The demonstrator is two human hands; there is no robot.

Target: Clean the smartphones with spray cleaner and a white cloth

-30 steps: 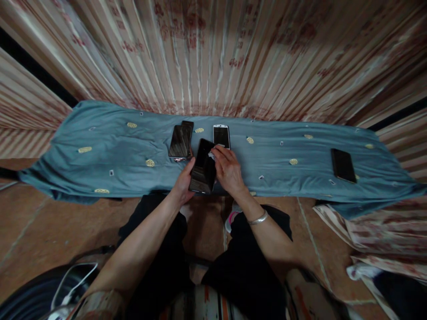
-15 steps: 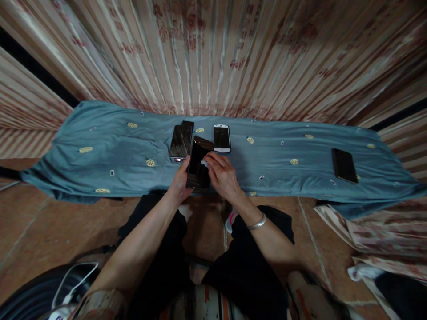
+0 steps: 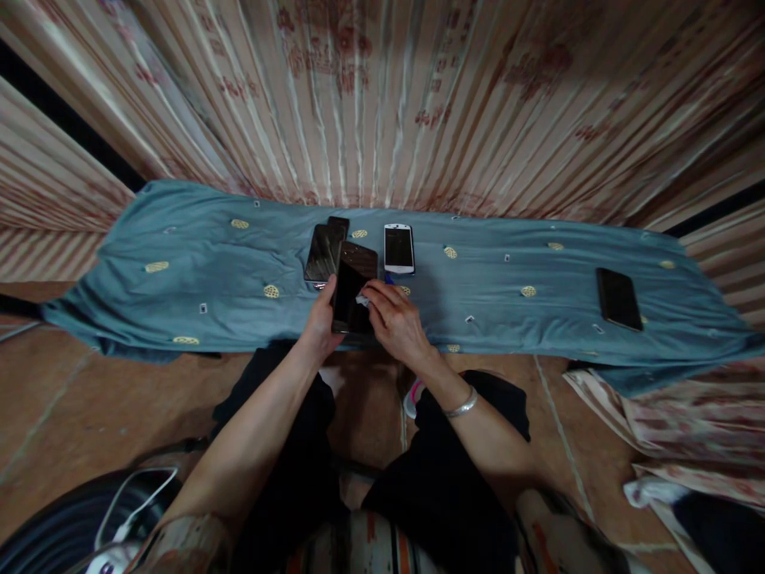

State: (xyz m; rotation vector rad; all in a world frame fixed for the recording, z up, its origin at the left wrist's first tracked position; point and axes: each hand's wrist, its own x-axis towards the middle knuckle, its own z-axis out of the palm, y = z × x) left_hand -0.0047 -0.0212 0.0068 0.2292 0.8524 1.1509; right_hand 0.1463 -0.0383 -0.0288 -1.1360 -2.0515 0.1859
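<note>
My left hand grips a black phone by its left edge, screen up, over the near edge of a blue cloth. My right hand pinches a small white wipe and presses it on the phone's screen. A silver bangle is on my right wrist. Just beyond lie two dark phones stacked and a white phone.
Another black phone lies far right on the blue cloth. A striped reddish curtain hangs behind. Brown tiled floor is below, with patterned fabric at the right and a dark round object with a white cable at lower left.
The held phone has turned more upright and moved a little left. My right hand with the wipe has slid down the screen toward me.
</note>
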